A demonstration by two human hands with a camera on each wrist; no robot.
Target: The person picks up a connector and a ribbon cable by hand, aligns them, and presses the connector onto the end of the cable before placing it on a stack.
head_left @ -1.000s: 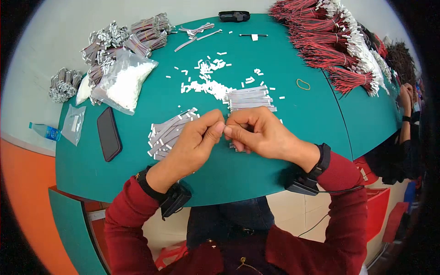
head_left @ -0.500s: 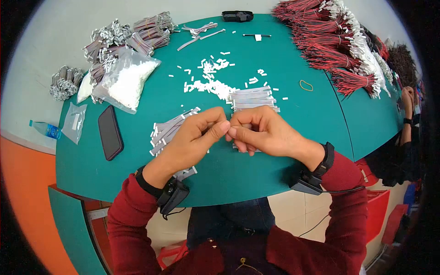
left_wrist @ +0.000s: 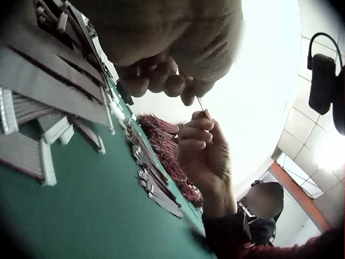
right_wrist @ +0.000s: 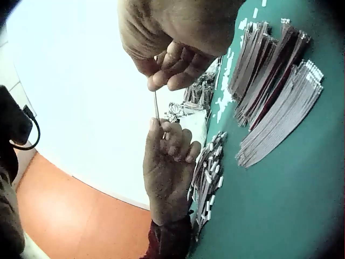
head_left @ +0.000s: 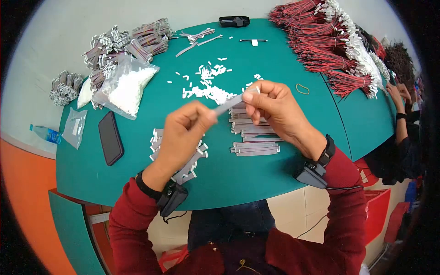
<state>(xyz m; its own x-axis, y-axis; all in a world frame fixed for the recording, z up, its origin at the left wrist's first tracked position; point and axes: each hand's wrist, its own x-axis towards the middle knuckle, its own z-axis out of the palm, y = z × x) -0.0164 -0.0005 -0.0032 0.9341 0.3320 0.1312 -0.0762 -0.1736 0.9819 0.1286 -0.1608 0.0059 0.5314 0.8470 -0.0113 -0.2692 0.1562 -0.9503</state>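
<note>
A grey flat ribbon cable (head_left: 228,105) is stretched between the two hands above the table. My left hand (head_left: 183,135) pinches its lower left end, and my right hand (head_left: 282,110) pinches the upper right end, where a white connector (head_left: 256,90) shows at the thumb. In the right wrist view the cable (right_wrist: 157,107) appears edge-on as a thin line. Below the right hand lie rows of grey cables (head_left: 256,149). Beside and below the left hand are loosely piled cables with white ends (head_left: 187,172).
Small white connectors (head_left: 213,94) are scattered mid-table. At the left are a phone (head_left: 111,138), a bag of white pieces (head_left: 128,89) and cable bundles (head_left: 149,36). Red wire bundles (head_left: 321,41) lie at the back right, a rubber band (head_left: 302,89) nearer. Another person's hands (head_left: 399,94) are at the far right.
The hands, earlier close together, have moved apart, the right one up and to the right, the left one slightly left. The cable between them is now visible, as are more cable rows below.
</note>
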